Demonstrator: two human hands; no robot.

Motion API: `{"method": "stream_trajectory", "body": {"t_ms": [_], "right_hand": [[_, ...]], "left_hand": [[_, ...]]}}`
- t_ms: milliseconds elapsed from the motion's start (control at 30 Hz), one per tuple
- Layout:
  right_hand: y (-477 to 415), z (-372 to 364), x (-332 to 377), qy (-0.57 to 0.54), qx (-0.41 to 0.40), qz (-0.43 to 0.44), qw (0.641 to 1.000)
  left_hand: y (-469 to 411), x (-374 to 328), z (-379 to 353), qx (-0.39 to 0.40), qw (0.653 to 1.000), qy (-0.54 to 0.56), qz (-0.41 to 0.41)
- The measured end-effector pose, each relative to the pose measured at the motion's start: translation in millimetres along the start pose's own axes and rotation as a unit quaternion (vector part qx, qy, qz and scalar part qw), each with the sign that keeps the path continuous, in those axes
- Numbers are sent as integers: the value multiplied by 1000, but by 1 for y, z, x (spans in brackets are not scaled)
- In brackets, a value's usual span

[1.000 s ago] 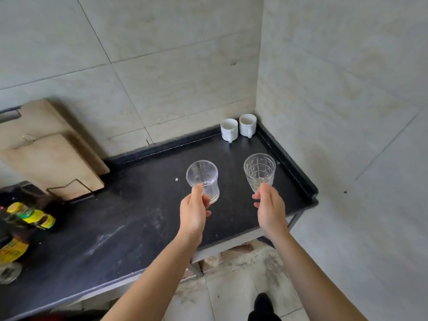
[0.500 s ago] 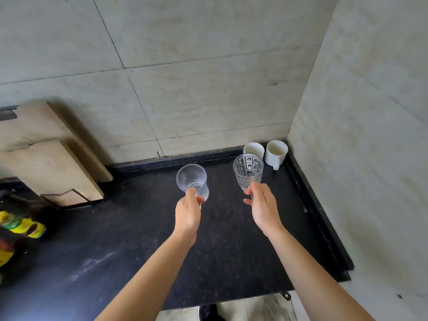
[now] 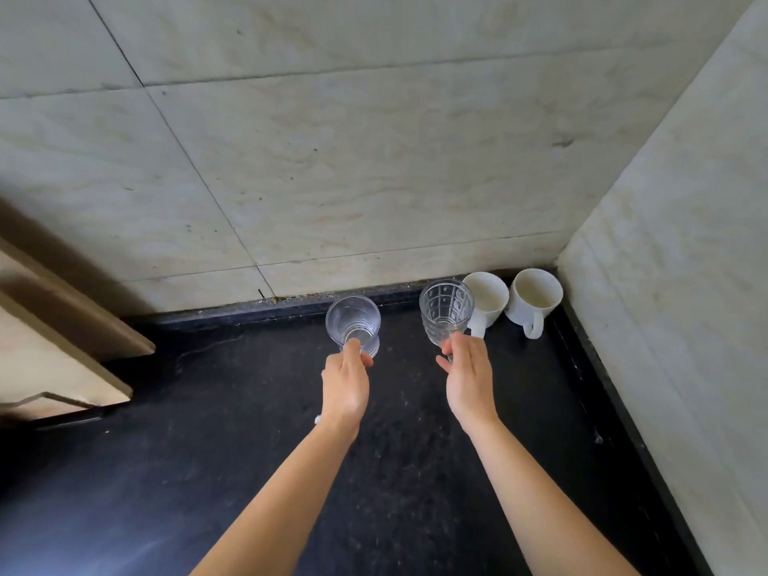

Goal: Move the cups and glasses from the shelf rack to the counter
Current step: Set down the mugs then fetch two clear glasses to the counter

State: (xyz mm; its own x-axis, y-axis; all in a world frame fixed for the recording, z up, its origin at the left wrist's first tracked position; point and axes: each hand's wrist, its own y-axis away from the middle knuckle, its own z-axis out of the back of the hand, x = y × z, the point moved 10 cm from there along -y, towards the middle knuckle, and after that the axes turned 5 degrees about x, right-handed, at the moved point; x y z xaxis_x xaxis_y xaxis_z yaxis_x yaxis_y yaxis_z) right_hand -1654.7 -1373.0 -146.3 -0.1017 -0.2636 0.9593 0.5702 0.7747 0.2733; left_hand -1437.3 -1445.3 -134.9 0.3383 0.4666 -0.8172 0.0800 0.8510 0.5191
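Observation:
My left hand (image 3: 345,384) grips a short clear ribbed glass (image 3: 353,324) by its lower part, held near the back of the black counter (image 3: 249,471). A taller patterned glass (image 3: 446,311) is held at its base by my right hand (image 3: 467,378), just left of two white mugs. One white mug (image 3: 488,299) stands right behind the patterned glass; the other white mug (image 3: 536,299) sits in the back right corner. Whether either glass touches the counter I cannot tell.
Wooden cutting boards (image 3: 54,351) lean against the tiled back wall at the left. A tiled side wall (image 3: 673,284) closes the counter on the right, with a raised black rim along it.
Both hands have carried the glasses farther toward the back wall and the white mugs. The view has moved closer to the corner; the bottles at the left are out of frame.

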Motion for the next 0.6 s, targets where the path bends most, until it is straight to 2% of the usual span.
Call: {"method": "stream_trajectory", "body": {"t_ms": [333, 600], "right_hand": [[-68, -13, -49, -18, 31, -18, 999], [-82, -18, -55, 52, 53, -13, 997]], "left_hand": [[-66, 16, -54, -11, 1000, -17, -6], [-91, 8, -75, -16, 999, -21, -30]]}}
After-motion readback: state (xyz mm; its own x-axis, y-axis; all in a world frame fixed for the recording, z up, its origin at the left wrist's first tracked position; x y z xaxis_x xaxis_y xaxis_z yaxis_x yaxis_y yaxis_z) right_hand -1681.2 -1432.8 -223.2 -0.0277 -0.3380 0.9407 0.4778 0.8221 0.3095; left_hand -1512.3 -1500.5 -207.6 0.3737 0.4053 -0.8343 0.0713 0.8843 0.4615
